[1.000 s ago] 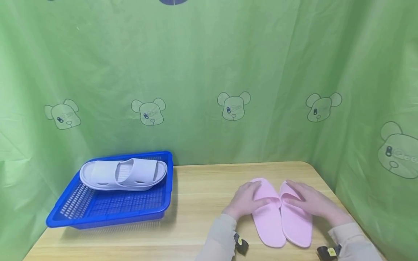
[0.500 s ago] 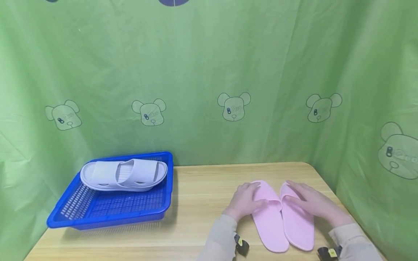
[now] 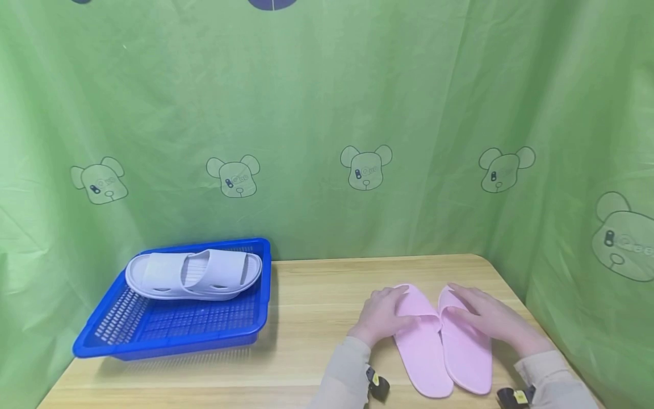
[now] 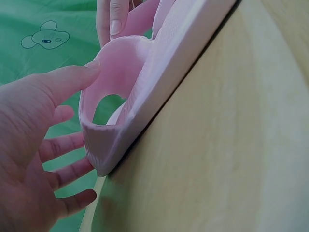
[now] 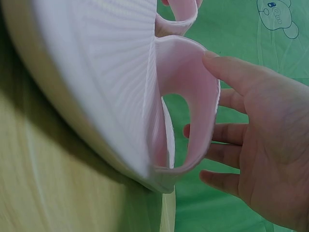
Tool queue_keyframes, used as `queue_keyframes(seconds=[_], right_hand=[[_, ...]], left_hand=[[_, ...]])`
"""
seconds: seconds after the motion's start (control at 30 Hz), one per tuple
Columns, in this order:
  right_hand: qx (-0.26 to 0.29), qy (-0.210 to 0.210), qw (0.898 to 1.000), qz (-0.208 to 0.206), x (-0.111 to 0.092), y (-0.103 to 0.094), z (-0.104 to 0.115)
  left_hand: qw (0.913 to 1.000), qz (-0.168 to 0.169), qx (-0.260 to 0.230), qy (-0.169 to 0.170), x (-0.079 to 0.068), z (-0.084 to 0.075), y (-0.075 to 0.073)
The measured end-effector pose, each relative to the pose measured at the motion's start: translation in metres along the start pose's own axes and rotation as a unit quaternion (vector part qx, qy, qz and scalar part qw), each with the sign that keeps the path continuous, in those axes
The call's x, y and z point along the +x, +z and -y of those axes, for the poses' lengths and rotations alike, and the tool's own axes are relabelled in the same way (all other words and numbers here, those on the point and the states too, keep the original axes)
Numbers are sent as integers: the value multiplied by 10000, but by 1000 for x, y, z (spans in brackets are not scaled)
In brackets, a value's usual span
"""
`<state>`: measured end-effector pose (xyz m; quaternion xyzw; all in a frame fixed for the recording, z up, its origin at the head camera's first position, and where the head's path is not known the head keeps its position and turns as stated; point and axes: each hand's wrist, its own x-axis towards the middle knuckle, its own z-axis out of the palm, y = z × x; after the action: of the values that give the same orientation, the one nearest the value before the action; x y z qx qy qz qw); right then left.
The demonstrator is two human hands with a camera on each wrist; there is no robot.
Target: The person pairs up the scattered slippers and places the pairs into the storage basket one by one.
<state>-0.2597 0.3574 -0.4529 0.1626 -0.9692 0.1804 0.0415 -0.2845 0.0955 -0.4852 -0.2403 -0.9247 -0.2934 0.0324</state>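
A pair of pink slippers lies side by side on the wooden table at the right, openings toward me. My left hand (image 3: 380, 315) is at the left slipper (image 3: 421, 355), its thumb tip at the strap's rim. In the left wrist view the other fingers (image 4: 72, 172) stretch loosely along the strap's outer side. At the right slipper (image 3: 467, 355) is my right hand (image 3: 493, 317). Its thumb (image 5: 231, 67) touches the strap (image 5: 193, 72) in the right wrist view, with the other fingers spread loosely beside it. Neither hand visibly squeezes its slipper.
On the left of the table (image 3: 306, 335) stands a blue plastic basket (image 3: 174, 343). Pale lilac slippers (image 3: 168, 278) lie across the back of it. A green curtain (image 3: 306, 113) with bear heads surrounds the table's back and sides.
Both pink slippers have slid a little toward me, mostly in the first half second. The hands have hardly moved. The basket and lilac slippers stay put.
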Motion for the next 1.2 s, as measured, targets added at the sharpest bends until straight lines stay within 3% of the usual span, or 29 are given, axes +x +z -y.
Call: queue_keyframes(seconds=[0.5,1.2], right_hand=[[-39,-56,9999,-152,-1,-2,1],[-173,-154,9983,-544,-1,-12,5]], left_hand=[[9993,-120,-197,-306,-2,3,-8],[9938,-884,-479,-472,0,17,-18]])
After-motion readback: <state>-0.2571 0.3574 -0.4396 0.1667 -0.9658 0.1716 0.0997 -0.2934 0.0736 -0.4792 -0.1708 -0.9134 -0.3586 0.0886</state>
